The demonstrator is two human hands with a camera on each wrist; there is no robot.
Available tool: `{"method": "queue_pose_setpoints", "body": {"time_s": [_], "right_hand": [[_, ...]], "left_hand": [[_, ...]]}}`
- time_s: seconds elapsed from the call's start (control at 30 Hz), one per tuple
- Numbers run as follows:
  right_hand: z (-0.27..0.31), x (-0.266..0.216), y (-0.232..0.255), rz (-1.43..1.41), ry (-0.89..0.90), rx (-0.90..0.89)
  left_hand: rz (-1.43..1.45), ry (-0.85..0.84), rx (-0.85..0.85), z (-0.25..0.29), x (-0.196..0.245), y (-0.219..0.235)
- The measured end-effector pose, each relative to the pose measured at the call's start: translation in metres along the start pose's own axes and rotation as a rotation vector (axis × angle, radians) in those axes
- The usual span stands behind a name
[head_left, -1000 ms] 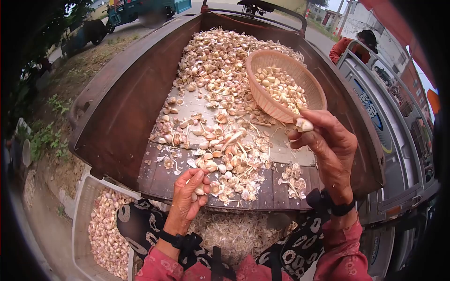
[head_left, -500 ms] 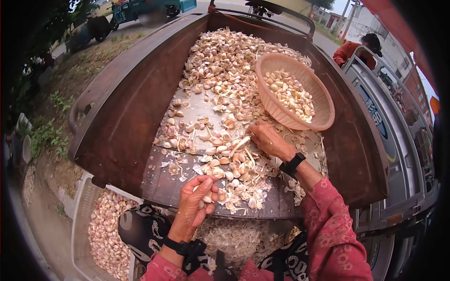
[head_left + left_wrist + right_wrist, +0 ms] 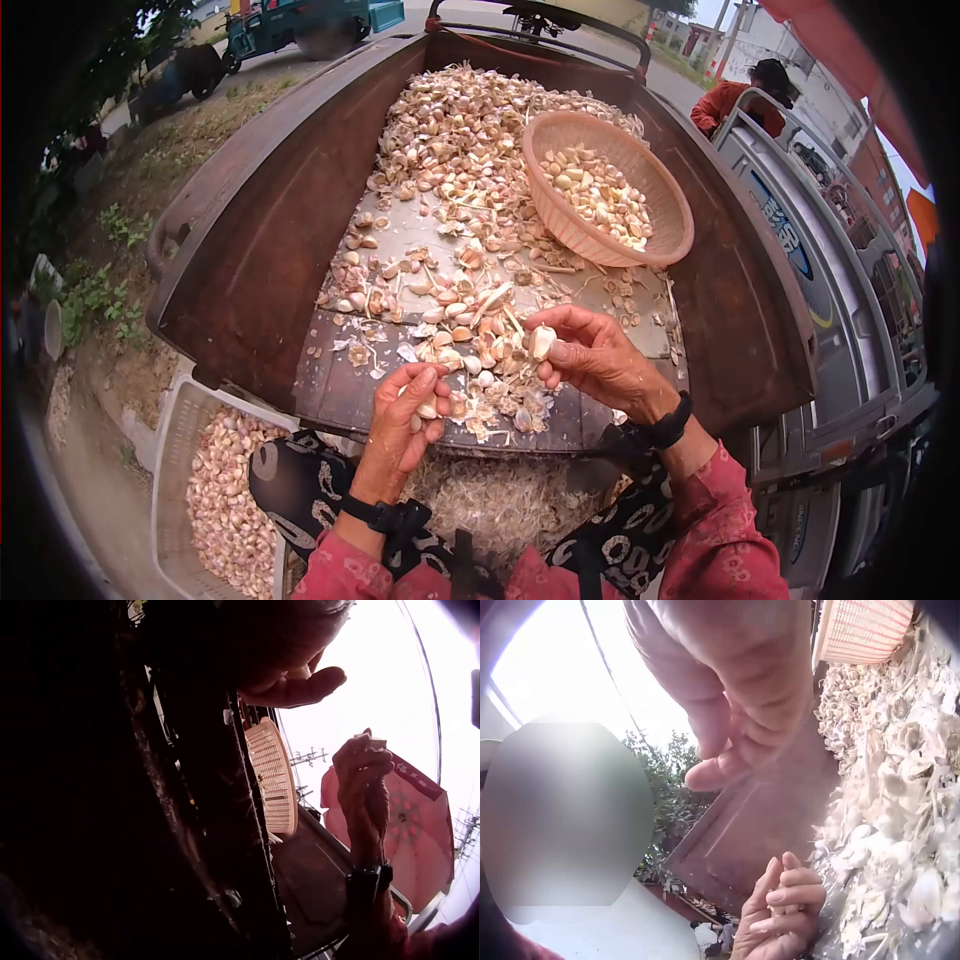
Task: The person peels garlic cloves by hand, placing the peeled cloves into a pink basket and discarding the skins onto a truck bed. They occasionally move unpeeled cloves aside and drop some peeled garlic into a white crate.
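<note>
The right hand (image 3: 598,362) pinches a pale garlic clove (image 3: 543,342) between thumb and fingers, above the loose cloves at the cart's near edge. Lower and to the left, the left hand (image 3: 402,420) curls round some garlic cloves (image 3: 427,408) near the bed's front edge. In the left wrist view the raised right hand (image 3: 365,776) holds a pale piece at its fingertips. The right wrist view shows the left hand (image 3: 784,907) with bent fingers beside the garlic heap (image 3: 900,787). A pink woven basket (image 3: 672,210) with peeled-looking cloves stands behind the right hand.
A large pile of garlic (image 3: 470,120) fills the back of the brown metal cart (image 3: 270,220). At the lower left stands a white crate (image 3: 172,480) of cloves. A grey vehicle (image 3: 800,290) and a person in orange (image 3: 716,105) are at the right.
The right hand, beside the basket a second ago, went down to the garlic on the bed and is now nearer the left hand with a clove in its fingers. The left hand keeps its hold.
</note>
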State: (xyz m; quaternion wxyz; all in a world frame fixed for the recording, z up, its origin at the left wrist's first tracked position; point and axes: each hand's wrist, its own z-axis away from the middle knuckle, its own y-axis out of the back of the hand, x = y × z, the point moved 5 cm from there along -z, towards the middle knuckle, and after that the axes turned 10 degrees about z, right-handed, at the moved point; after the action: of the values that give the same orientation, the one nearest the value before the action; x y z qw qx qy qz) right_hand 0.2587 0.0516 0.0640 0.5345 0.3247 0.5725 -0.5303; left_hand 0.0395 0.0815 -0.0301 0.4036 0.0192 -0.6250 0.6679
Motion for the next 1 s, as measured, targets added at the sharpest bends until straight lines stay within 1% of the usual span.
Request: {"method": "queue_pose_setpoints", "body": {"time_s": [0.03,0.07,0.1,0.13,0.17,0.2,0.27,0.3,0.37,0.4,0.43,0.5,0.53,0.6,0.63,0.7,0.73,0.77,0.83,0.87,0.9,0.93,0.97,1.0], "right_hand": [[0.013,-0.010,-0.025,-0.022,0.040,-0.059],[0.027,-0.021,-0.050,-0.071,0.078,-0.211],[0.044,-0.036,-0.077,-0.028,0.010,-0.273],[0.060,-0.050,-0.102,-0.052,-0.017,-0.257],[0.068,-0.056,-0.122,0.030,0.317,-0.555],[0.073,-0.067,-0.132,0.120,0.479,-0.763],[0.087,-0.085,-0.165,-0.099,0.628,-0.618],[0.088,-0.079,-0.170,-0.102,0.629,-0.612],[0.094,-0.072,-0.177,-0.182,0.691,-0.675],[0.095,-0.073,-0.179,-0.259,0.672,-0.625],[0.096,-0.067,-0.183,-0.259,0.670,-0.622],[0.097,-0.052,-0.187,-0.410,0.661,-0.577],[0.096,-0.051,-0.189,-0.404,0.661,-0.575],[0.095,-0.050,-0.188,-0.545,0.658,-0.534],[0.096,-0.050,-0.190,-0.552,0.659,-0.534],[0.093,-0.049,-0.182,-0.510,0.656,-0.379],[0.087,-0.044,-0.168,-0.439,0.619,-0.389],[0.078,-0.035,-0.151,-0.373,0.579,-0.392],[0.056,-0.019,-0.118,-0.154,0.316,0.048],[0.042,-0.015,-0.104,0.298,0.377,0.089],[0.028,-0.008,-0.091,0.750,0.429,0.130],[0.018,0.001,-0.080,0.748,0.427,0.123],[0.012,0.006,-0.072,0.972,0.496,0.203],[0.007,0.010,-0.063,1.196,0.563,0.282]], "left_hand": [[0.001,-0.001,0.010,0.001,-0.001,0.000],[0.008,-0.002,0.007,-0.001,-0.002,0.003],[0.003,0.004,0.010,-0.001,-0.002,0.003],[0.002,-0.006,0.022,-0.001,-0.002,0.003],[0.002,-0.014,0.032,-0.001,-0.002,0.003],[0.000,-0.017,0.032,-0.001,-0.002,0.002],[0.007,-0.019,0.030,-0.001,-0.002,0.002],[0.013,-0.015,0.025,-0.001,-0.003,0.003],[0.024,-0.010,0.021,-0.001,-0.004,0.003],[0.034,-0.015,0.012,-0.001,-0.003,0.003],[0.035,-0.013,0.013,0.001,-0.003,0.003],[0.017,-0.027,0.025,0.003,-0.002,0.001],[0.020,-0.025,0.020,0.005,-0.002,-0.001],[0.022,-0.008,-0.016,0.013,-0.002,-0.006],[0.017,-0.006,-0.010,0.018,-0.001,-0.008],[0.065,0.078,-0.033,0.022,-0.005,-0.015],[0.107,0.118,-0.072,0.021,-0.008,-0.015],[0.110,0.127,-0.059,0.025,-0.011,-0.017],[0.252,0.193,0.066,0.025,-0.015,-0.029],[0.186,0.184,0.068,0.023,-0.013,-0.035],[0.290,0.264,0.031,0.017,-0.018,-0.038],[0.324,0.272,-0.001,0.012,-0.023,-0.032],[0.358,0.283,-0.035,0.008,-0.028,-0.027],[0.378,0.288,-0.004,0.005,-0.032,-0.021]]}}
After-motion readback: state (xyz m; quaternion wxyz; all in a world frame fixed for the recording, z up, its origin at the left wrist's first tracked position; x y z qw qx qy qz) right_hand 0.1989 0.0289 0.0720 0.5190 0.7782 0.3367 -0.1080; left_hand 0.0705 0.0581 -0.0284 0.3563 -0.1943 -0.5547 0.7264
